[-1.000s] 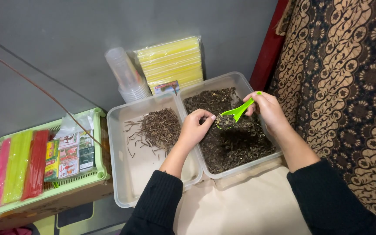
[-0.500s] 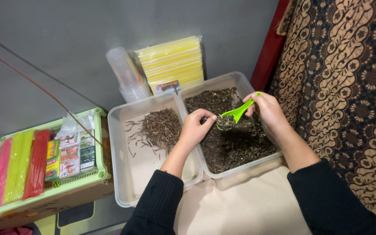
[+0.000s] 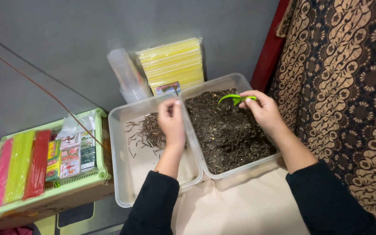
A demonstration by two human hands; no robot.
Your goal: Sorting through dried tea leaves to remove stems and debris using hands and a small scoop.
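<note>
Grey wall backs a paper-covered worktop (image 3: 240, 209), with a patterned brown cloth (image 3: 349, 87) hanging at the far right.

Far left: a green basket (image 3: 103, 174) holds pink, yellow and red stick packs and small printed sachets. Behind it, toward the middle, stand a stack of clear cups (image 3: 129, 80) and a pack of yellow sheets (image 3: 172, 63).

Left tray (image 3: 127, 191): clear plastic, mostly bare, with a small heap of thin brown twigs (image 3: 146, 130) at its far end. The twigs look dry, light and brittle; judged best taken by pinching between fingertips, as a firm squeeze may snap them.

Left hand (image 3: 171, 122): held over the left tray just beside the twig heap, fingers curled together in a pinch. Whether anything sits between the fingertips cannot be told from this view.

Right tray (image 3: 240, 80): touching the left tray, filled with dark, loose, crumbly dried leaf matter (image 3: 231, 135). It looks light and free-flowing, likely to spill off an edge if tipped, so better scooped than grabbed.

Right hand (image 3: 264, 111): closed around the handle of a green plastic scoop (image 3: 233, 99), whose bowl hangs just above the dark material at the tray's far end. The scoop appears stiff and light; the grip is at the handle end.
</note>
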